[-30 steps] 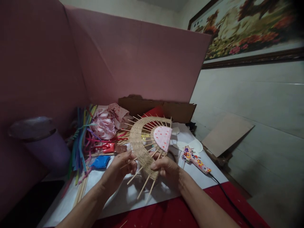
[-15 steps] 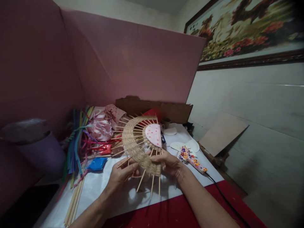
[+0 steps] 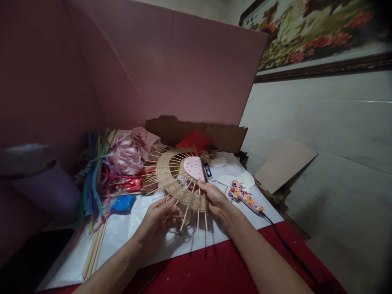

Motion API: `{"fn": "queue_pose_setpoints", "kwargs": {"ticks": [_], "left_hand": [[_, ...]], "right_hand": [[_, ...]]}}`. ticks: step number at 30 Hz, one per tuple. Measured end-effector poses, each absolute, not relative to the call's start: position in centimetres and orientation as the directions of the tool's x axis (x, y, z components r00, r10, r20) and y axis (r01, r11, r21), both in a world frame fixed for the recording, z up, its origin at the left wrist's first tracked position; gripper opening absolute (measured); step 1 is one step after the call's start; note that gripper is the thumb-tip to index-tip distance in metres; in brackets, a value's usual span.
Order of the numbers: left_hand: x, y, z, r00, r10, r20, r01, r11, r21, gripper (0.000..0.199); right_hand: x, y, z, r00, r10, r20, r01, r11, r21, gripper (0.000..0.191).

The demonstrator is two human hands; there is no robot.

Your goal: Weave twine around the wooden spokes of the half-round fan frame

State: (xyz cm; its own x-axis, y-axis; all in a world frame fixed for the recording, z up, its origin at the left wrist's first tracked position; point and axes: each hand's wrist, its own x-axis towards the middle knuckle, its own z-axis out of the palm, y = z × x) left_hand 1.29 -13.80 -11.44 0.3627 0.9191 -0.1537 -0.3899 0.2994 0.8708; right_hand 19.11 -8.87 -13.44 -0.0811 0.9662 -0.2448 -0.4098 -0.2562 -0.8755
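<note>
Between my hands is a half-round woven fan (image 3: 165, 171), with thin wooden sticks fanning out past a band of twisted tan cord. A pink half-circle of dotted cloth (image 3: 193, 167) covers its centre. My left hand (image 3: 162, 216) is closed at the lower left edge, its fingers around the protruding sticks. At the straight right side, my right hand (image 3: 216, 202) grips the fan, thumb near the cloth piece and fingers partly hidden behind. A loop of cord (image 3: 185, 230) hangs below the band near my left hand.
On the right lies a flower-patterned glue gun (image 3: 245, 197) with a black cable (image 3: 284, 245), beside white cut-out pieces (image 3: 245, 179). Left are pipe cleaners (image 3: 93, 175), pink cloth (image 3: 128, 155), a blue packet (image 3: 123, 203) and wooden sticks (image 3: 94, 249). Cardboard (image 3: 223, 138) stands behind.
The fan has tilted slightly and sits a little higher and further left in view. My right thumb has moved up toward the cloth piece. Both hands keep hold.
</note>
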Motion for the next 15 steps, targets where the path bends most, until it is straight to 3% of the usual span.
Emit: {"fn": "queue_pose_setpoints", "kwargs": {"ticks": [8,15], "left_hand": [[1.52,-13.98,-11.41,0.497,0.857,-0.139,-0.422,0.379,0.824,0.015],[1.84,-14.34,-11.84,0.435,0.889,-0.144,-0.391,0.33,0.859,0.012]], "right_hand": [[18.93,-8.86,-13.19,-0.031,0.972,-0.233,-0.404,-0.225,-0.887,0.022],[18.83,-9.12,-12.65,-0.025,0.971,-0.238,-0.391,-0.229,-0.892,0.023]]}}
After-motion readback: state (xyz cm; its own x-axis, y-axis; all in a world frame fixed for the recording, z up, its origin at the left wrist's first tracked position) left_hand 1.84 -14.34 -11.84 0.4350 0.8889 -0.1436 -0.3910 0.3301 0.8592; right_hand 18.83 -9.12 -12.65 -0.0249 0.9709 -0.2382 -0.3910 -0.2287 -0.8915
